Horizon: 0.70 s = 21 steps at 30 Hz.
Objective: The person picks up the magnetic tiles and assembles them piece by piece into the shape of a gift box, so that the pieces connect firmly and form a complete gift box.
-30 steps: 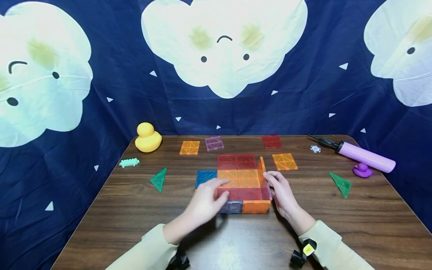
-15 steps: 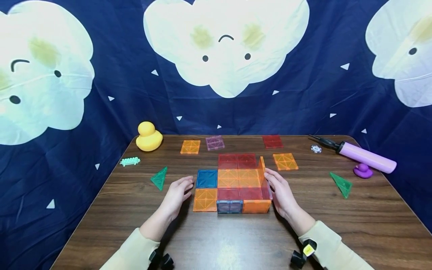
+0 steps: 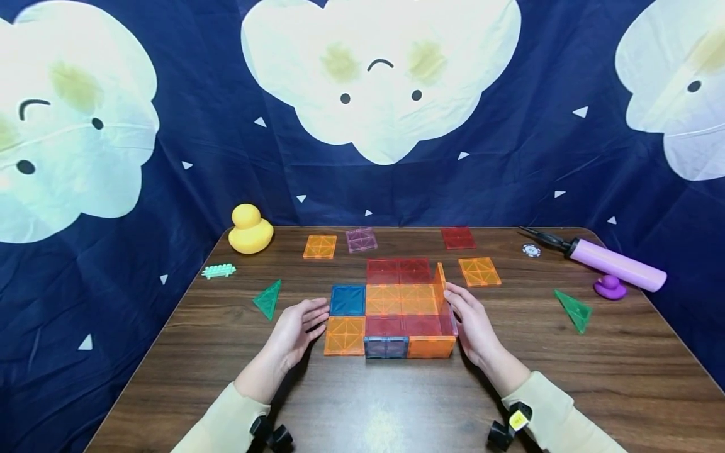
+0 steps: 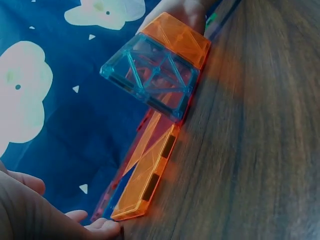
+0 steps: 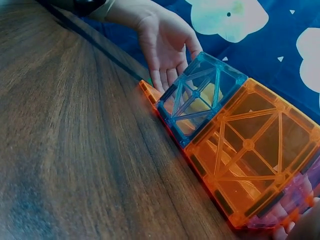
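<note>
Translucent magnetic tiles are joined into a flat floor with some upright walls. Red tiles (image 3: 382, 270) form the back row, with orange tiles (image 3: 418, 299) in the middle. At the front stand an upright blue tile (image 5: 197, 97) and an upright orange tile (image 3: 430, 347). Another orange tile (image 3: 439, 287) and a purple tile (image 3: 447, 319) stand along the right side. My right hand (image 3: 474, 324) touches this side from outside, fingertips against the walls. My left hand (image 3: 294, 330), fingers extended, is at the left edge of a flat blue tile (image 3: 347, 300) and a flat orange tile (image 3: 344, 335).
Loose square tiles, including a red tile (image 3: 458, 238), lie behind. Green triangles (image 3: 268, 300) flank the build. A yellow duck (image 3: 251, 229) and a mint toy (image 3: 218, 271) sit left; a pump (image 3: 617, 263), purple duck (image 3: 610, 287) and poker chip (image 3: 531, 250) sit right.
My left hand has moved left from over the tile floor to beside its left edge, uncovering the flat blue and orange tiles. My right hand stays at the right wall.
</note>
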### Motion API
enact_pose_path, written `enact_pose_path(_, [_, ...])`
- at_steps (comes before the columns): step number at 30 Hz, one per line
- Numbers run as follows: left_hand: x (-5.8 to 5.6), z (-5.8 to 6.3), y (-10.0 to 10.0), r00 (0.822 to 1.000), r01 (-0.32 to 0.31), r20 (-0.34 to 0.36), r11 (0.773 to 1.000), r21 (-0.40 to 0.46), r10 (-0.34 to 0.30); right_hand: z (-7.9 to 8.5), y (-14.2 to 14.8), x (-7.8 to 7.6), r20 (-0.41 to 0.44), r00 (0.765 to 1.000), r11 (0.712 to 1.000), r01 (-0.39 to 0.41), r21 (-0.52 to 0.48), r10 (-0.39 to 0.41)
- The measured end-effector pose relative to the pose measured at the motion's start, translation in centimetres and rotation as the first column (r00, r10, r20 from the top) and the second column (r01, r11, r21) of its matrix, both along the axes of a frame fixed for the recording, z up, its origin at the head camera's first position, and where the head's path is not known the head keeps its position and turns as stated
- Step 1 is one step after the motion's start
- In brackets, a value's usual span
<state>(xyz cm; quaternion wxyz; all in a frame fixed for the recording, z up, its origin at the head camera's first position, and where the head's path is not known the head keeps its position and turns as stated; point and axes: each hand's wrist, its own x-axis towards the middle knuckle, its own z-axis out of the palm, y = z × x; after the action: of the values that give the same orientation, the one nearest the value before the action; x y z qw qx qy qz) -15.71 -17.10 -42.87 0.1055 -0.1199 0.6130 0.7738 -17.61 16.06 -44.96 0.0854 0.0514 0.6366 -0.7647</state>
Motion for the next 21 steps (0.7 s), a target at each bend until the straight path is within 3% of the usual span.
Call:
enact_pose_path(10, [0.1,0.2,0.0,0.999,-0.006,-0.04,1.0,0.012,0.007,0.0,-0.2,-0.1,-0.077,0.996,0.996,0.043,0.075,-0.037])
enact_pose_path(21, [-1.0,-0.6,1.8,0.997,-0.033,-0.072,0.998,0.06,0.037,-0.1,0.0,-0.2,-0.086,0.996,0.997,0.029,0.068,-0.023])
